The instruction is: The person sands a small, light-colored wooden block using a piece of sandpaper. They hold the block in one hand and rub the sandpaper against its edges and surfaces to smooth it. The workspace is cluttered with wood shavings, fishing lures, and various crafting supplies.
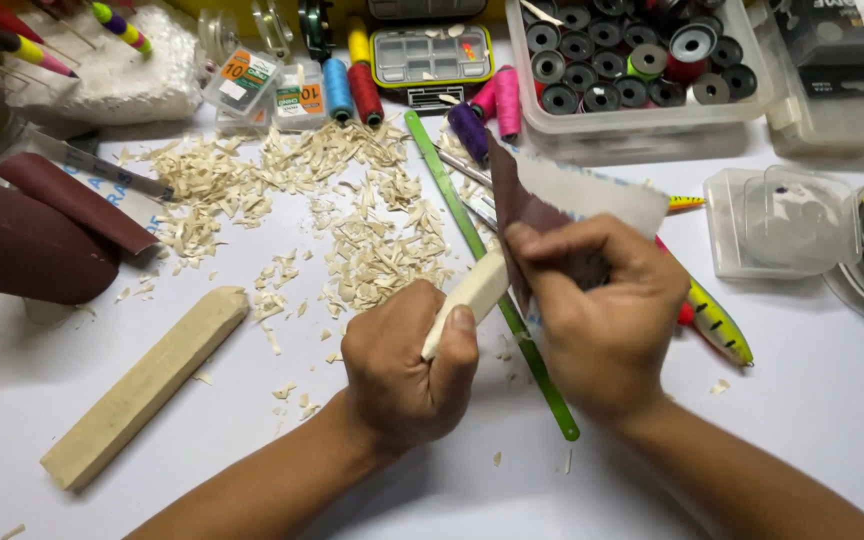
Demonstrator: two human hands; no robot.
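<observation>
A: Where is the carved wood piece (472,295)?

B: Above the tabletop (812,400), fisted in the left hand (402,365). The right hand (597,315) pinches folded sandpaper (542,215) against its tip.

A: Progress?

B: Shavings (352,220) suggest carving is done; smoothing seems underway. Both wrists angle inward. A second wooden block (142,385) lies untouched.

Head view, steeply downward, close above the white table (802,400)

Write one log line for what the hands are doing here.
left hand: grips carved wood piece | right hand: presses sandpaper on it | shavings on table
</observation>
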